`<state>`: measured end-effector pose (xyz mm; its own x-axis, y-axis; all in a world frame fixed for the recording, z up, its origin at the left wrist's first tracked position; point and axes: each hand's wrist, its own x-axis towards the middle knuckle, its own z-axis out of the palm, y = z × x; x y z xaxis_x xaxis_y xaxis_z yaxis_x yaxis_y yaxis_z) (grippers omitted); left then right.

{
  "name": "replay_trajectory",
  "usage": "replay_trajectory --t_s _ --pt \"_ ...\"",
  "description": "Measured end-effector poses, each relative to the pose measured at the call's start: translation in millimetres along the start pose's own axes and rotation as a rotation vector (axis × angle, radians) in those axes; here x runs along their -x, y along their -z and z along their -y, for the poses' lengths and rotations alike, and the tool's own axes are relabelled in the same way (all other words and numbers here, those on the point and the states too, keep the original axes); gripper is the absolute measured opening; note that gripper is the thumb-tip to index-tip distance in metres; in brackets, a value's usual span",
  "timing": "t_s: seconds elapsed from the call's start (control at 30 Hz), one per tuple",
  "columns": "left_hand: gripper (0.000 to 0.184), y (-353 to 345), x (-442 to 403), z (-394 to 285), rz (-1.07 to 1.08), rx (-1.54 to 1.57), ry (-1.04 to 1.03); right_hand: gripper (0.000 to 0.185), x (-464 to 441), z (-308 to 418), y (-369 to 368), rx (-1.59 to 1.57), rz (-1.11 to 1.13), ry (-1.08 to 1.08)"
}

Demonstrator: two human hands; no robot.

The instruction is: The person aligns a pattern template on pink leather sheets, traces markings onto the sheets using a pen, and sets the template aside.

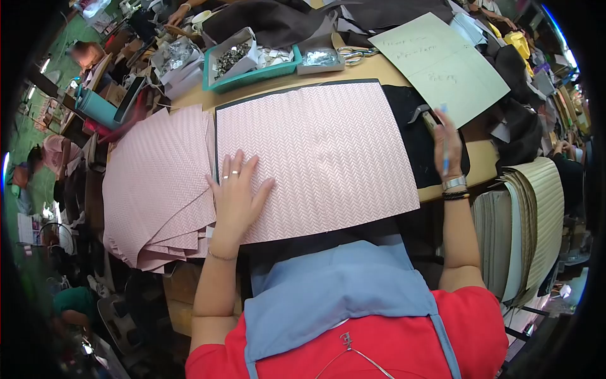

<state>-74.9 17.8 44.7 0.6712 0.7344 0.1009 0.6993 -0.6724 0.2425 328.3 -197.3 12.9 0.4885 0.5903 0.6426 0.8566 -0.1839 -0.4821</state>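
Observation:
My left hand (237,192) lies with fingers spread on the pink herringbone-patterned sheet (322,158), near its left edge. A dark layer shows along the sheet's top and left edges. To the right of it my right hand (447,148) is raised, closed on a slim blue-and-white pen (445,161) that is slightly blurred. Just beside that hand a hammer (418,113) rests on a black pad (404,104), its handle partly hidden. At left, a fanned stack of similar pink sheets (158,170) reaches over the table's front edge.
Behind the sheet stand a teal tray (252,78) of small metal parts and a box (319,63) of clear-bagged pieces. Scissors (356,54) lie by a pale card (442,66) with handwriting. Layered quilted sheets (536,215) hang at right. Other people sit farther off.

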Motion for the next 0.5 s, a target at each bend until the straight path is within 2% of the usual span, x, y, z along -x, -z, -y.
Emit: replay_trajectory --t_s 0.1,0.27,0.5 --pt "0.054 1.6 -21.0 -3.3 0.012 0.016 -0.080 0.037 5.8 22.7 -8.0 0.100 0.259 0.289" --pt "0.054 1.3 -44.6 -11.6 0.044 0.079 -0.124 0.031 8.9 14.6 -10.9 0.073 0.412 0.203" --pt "0.048 -7.9 -76.3 -17.7 0.011 0.093 -0.186 0.030 8.9 12.7 -3.4 -0.058 0.437 0.130"
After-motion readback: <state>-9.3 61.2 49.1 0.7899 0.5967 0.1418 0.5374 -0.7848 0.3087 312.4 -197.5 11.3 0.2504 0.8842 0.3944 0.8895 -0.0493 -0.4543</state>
